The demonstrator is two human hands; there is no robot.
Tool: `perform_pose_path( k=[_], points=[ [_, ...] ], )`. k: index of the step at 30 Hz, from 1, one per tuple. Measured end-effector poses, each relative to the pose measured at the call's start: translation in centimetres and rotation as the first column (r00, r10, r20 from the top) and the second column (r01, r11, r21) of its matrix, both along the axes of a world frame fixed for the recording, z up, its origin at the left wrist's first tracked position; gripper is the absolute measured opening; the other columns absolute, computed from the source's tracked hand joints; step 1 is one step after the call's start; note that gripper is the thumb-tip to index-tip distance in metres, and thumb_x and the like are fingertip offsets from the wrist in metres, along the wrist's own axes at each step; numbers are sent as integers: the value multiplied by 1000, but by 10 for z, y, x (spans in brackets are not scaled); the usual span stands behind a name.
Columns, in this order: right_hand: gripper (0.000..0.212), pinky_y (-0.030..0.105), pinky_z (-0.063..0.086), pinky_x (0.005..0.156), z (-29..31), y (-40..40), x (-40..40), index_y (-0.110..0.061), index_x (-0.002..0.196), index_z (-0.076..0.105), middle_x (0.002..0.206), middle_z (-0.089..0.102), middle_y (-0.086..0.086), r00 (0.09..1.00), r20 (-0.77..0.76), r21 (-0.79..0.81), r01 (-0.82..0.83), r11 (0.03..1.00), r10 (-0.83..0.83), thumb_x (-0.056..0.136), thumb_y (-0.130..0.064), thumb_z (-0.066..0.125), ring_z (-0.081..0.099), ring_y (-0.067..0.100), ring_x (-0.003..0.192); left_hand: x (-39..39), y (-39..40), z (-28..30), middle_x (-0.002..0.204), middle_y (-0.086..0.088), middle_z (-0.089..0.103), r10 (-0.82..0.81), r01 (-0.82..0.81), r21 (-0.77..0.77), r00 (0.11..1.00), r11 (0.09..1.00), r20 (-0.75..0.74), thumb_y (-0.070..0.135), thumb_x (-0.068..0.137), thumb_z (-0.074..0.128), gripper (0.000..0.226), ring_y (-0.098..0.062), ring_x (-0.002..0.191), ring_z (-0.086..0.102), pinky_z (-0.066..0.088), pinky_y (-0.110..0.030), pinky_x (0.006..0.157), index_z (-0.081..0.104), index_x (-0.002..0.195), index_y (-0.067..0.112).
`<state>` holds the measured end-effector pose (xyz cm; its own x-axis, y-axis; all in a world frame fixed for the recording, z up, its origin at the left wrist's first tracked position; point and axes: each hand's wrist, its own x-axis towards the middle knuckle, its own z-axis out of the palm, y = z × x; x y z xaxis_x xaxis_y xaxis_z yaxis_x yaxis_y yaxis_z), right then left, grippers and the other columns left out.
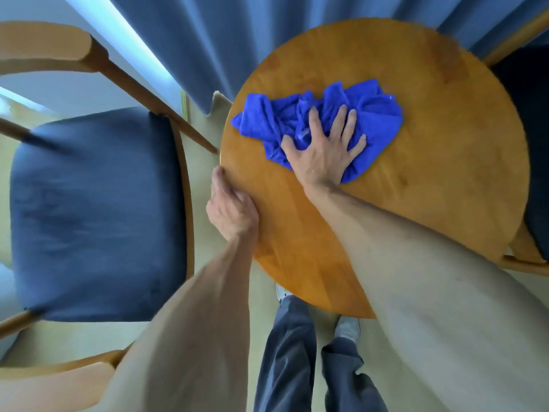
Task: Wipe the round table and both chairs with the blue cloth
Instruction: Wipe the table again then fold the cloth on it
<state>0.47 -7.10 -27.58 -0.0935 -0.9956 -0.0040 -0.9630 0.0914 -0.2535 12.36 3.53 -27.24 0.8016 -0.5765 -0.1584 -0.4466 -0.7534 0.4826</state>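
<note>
The round wooden table (pixel 430 162) fills the middle and right of the head view. A crumpled blue cloth (pixel 371 114) lies on its far left part. My right hand (pixel 323 150) presses flat on the cloth with fingers spread and straight. My left hand (pixel 230 208) grips the table's left edge, thumb on top and fingers curled under the rim. One wooden chair with a dark blue seat cushion (pixel 98 215) stands to the left of the table. A second chair (pixel 531 144) shows only partly at the right edge, tucked behind the table.
Blue curtains (pixel 208 40) hang behind the table and chairs. Pale floor (pixel 202 120) shows between the left chair and the table. My legs in dark trousers and light shoes (pixel 297 346) stand at the table's near edge.
</note>
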Motion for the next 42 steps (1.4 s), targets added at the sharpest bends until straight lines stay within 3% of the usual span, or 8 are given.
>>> perform_pose_path(
  k=[4, 15, 21, 26, 29, 34, 38, 42],
  points=[
    [62, 57, 13, 116, -2, 21, 6, -32, 131, 59, 157, 36, 10, 997, 61, -60, -44, 997, 47, 80, -67, 49, 25, 26, 148, 16, 21, -2, 98, -8, 71, 20, -26, -57, 995, 998, -98, 26, 95, 28, 44, -32, 88, 61, 40, -32, 75, 56, 128, 31],
    [46, 52, 22, 116, 6, 143, -79, -21, 105, 69, 143, 54, 2, 884, 145, -97, -434, 896, 444, 69, -50, 70, 43, 21, 138, -58, 79, 18, 155, -19, 29, 62, -62, 122, 998, 991, 7, 6, 87, 44, 60, -34, 139, 31, 27, -44, 111, 39, 146, 12],
    [39, 46, 29, 112, 24, 185, -142, -22, 98, 68, 134, 58, -4, 927, 163, 2, -343, 939, 338, 73, -52, 67, 47, 17, 131, -117, 82, 43, 117, -8, 60, -181, 182, 15, 983, 983, -40, 4, 76, 46, 42, -30, 111, 51, 39, -39, 92, 60, 115, 11],
    [40, 44, 46, 78, 52, 146, -193, -15, 113, 64, 104, 69, 3, 945, 250, -48, -205, 978, 210, 93, -45, 47, 59, 29, 102, -161, 67, 55, 92, -3, 65, -176, 160, -103, 971, 982, -163, 39, 80, 46, 31, -29, 92, 57, 43, -37, 77, 64, 93, 17],
    [55, 47, 48, 79, 60, 125, -212, -15, 133, 51, 116, 57, 10, 982, 170, 51, 80, 995, -87, 87, -41, 64, 51, 32, 108, -166, 55, 59, 102, -3, 62, -185, 206, 99, 965, 974, -188, 54, 80, 54, 42, -29, 100, 57, 43, -37, 80, 59, 103, 19],
    [79, 41, 48, 89, 57, 108, -215, -12, 147, 31, 129, 52, 11, 971, 167, 377, 97, 921, -170, 83, -35, 72, 54, 31, 115, -156, 31, 72, 94, -4, 65, -334, 419, 463, 907, 781, -258, 72, 76, 49, 59, -30, 93, 59, 39, -39, 82, 60, 109, 24],
    [43, 41, 42, 91, 56, 106, -204, -13, 120, 60, 117, 60, 7, 973, 153, 258, 127, 958, -171, 83, -35, 67, 54, 30, 112, -163, 32, 67, 114, -1, 62, -609, 582, 377, 791, 720, -57, 68, 81, 43, 54, -24, 113, 50, 26, -42, 103, 67, 109, 28],
    [35, 32, 37, 73, 53, 109, -201, -10, 104, 55, 105, 58, 7, 910, 363, 157, 152, 976, -200, 86, -39, 64, 55, 27, 95, -180, 34, 59, 118, 4, 62, -748, 742, 202, 661, 640, -61, 68, 77, 48, 60, -22, 118, 50, 18, -44, 112, 62, 115, 24]
  ],
)
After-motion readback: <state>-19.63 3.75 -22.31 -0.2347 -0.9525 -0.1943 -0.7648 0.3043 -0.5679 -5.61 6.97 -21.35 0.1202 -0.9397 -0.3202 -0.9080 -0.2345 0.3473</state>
